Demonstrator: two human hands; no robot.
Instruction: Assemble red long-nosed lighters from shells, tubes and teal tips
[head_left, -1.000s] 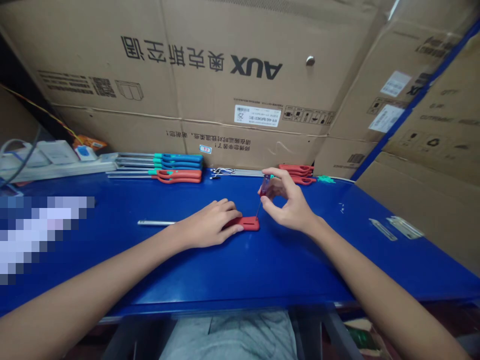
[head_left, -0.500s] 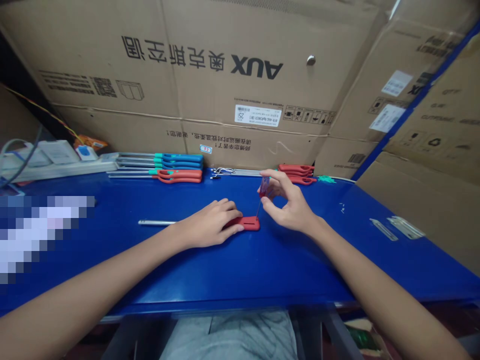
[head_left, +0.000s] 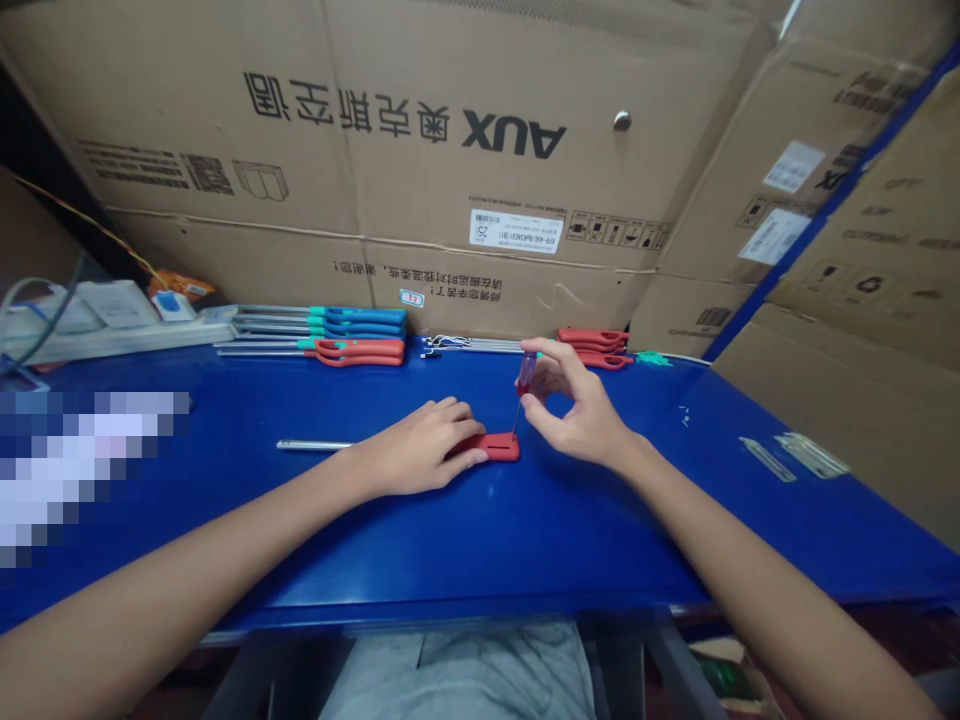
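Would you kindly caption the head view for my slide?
Left hand pins a red plastic handle; right hand pinches a translucent-handled screwdriver.

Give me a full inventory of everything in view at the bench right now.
cardboard cartons: several, brown, stacked behind the bench
workbench: one, blue, under everything
power strip: one, white, far left
blue-handled tools: a few, blue and teal, back left
red-handled tools: a few, red, back left
metal rods: a few, silver, back centre
stacked red handles: a few, red, back right
metal plates: two, silver, right
centre red handle: one, red, mid-bench
silver rod: one, silver, left of that handle
small screwdriver: one, translucent purple-red, tip at that handle
left hand: one, resting on that handle
right hand: one, pinching the screwdriver
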